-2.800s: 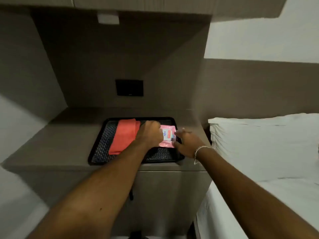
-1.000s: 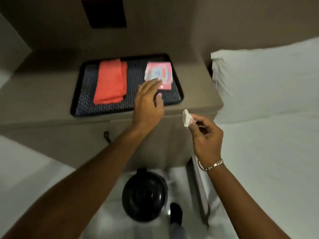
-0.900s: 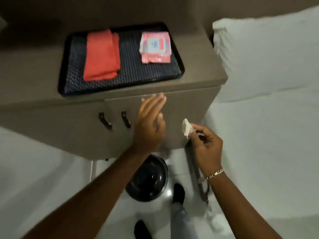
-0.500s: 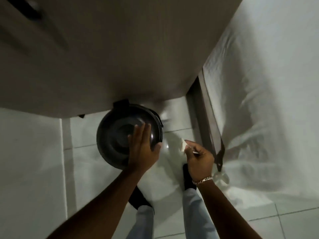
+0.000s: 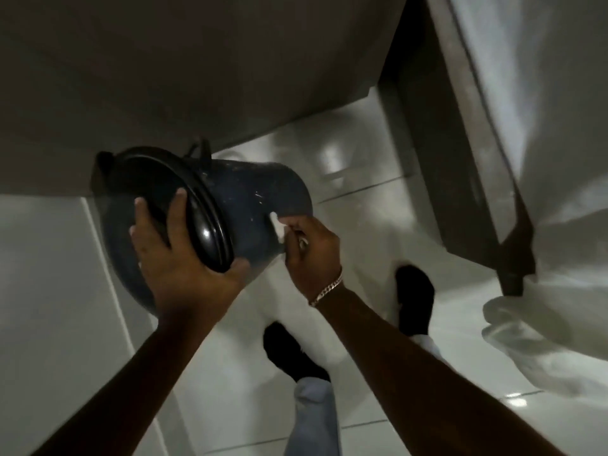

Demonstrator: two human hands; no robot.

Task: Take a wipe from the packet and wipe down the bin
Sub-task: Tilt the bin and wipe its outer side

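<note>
Dark round bin tipped on its side above the shiny white tile floor, black glossy lid shut, inside hidden; left hand gripping the lid rim; right hand pinching a small white wipe against the bin's scuffed side.

Dark lidded bin tipped sideways off the floor, small crumpled white wipe against its side.
</note>
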